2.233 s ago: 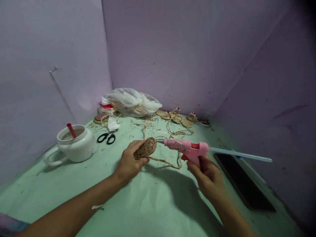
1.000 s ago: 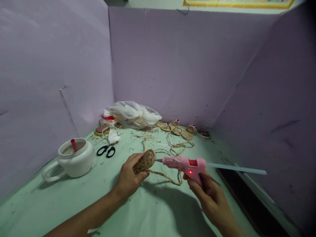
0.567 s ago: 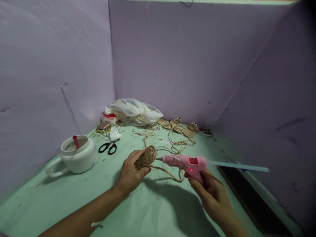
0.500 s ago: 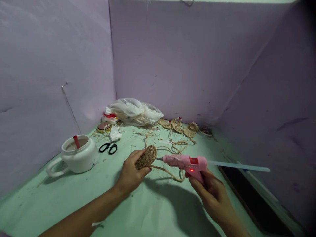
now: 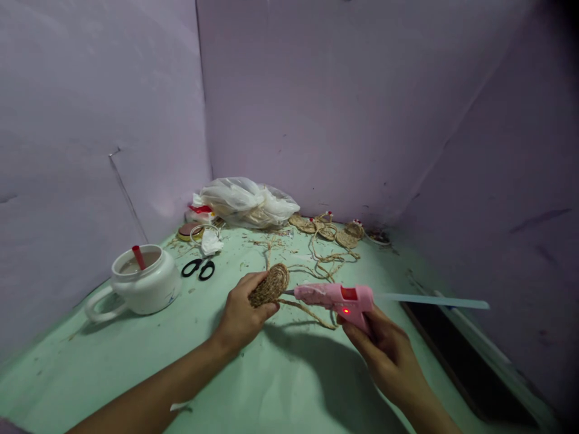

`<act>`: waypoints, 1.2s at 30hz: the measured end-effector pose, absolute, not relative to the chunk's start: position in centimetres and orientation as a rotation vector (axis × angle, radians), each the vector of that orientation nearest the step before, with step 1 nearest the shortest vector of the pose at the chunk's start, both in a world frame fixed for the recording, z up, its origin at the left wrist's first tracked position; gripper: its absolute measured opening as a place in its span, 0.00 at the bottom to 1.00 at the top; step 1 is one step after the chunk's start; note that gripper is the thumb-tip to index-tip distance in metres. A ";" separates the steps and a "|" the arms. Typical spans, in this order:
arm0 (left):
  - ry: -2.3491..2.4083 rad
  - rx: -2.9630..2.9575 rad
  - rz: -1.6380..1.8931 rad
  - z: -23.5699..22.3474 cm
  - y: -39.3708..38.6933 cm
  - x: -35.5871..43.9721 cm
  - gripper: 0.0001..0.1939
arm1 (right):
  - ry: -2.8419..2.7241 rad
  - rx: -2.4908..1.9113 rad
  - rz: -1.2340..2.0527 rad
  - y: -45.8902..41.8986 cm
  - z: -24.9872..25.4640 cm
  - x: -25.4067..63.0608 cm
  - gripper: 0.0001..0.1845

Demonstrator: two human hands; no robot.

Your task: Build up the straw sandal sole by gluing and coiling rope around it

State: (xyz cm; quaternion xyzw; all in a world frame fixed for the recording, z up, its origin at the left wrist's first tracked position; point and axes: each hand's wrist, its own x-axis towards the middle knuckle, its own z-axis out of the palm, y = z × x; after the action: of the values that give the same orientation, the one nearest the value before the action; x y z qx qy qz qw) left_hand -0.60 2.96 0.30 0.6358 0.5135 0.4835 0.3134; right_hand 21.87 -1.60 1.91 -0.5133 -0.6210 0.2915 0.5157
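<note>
My left hand (image 5: 246, 310) is closed on a round coil of braided straw rope (image 5: 270, 286), its spiral edge turned up and to the right. From the coil a loose length of rope (image 5: 310, 313) trails right and loops back over the table. In my right hand (image 5: 384, 349) is a pink hot glue gun (image 5: 335, 297) with its red light lit. A long translucent glue stick (image 5: 434, 299) juts out of its back. The gun's nozzle points left, close by the coil's right edge; whether it touches, I cannot tell.
A white mug (image 5: 149, 282) holding a red stick stands at left, beside black-handled scissors (image 5: 199, 269). Behind lie a plastic bag (image 5: 248, 204), a crumpled white tissue (image 5: 211, 242) and several woven straw discs (image 5: 347, 236). A dark flat object (image 5: 465, 361) lies at right. Walls enclose the table.
The glue gun has shifted slightly left, bringing its nozzle nearer the coil's edge. My left hand keeps its hold on the coil, almost still.
</note>
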 end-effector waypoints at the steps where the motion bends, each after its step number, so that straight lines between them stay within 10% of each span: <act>1: 1.352 1.676 1.278 0.3 3.0 -0.6 0.25 | -1.502 -1.231 0.702 -1.6 1.9 21.9 0.12; 36: 1.389 1.656 1.273 0.1 3.0 -0.4 0.26 | -1.782 -1.184 0.533 -1.3 0.1 23.0 0.08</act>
State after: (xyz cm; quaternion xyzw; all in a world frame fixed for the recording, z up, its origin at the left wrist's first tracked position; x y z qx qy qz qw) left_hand -0.40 3.03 0.07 0.6272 0.5263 0.4823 0.3114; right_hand 22.98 -1.30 0.07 -0.4792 -0.7212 0.2158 0.4513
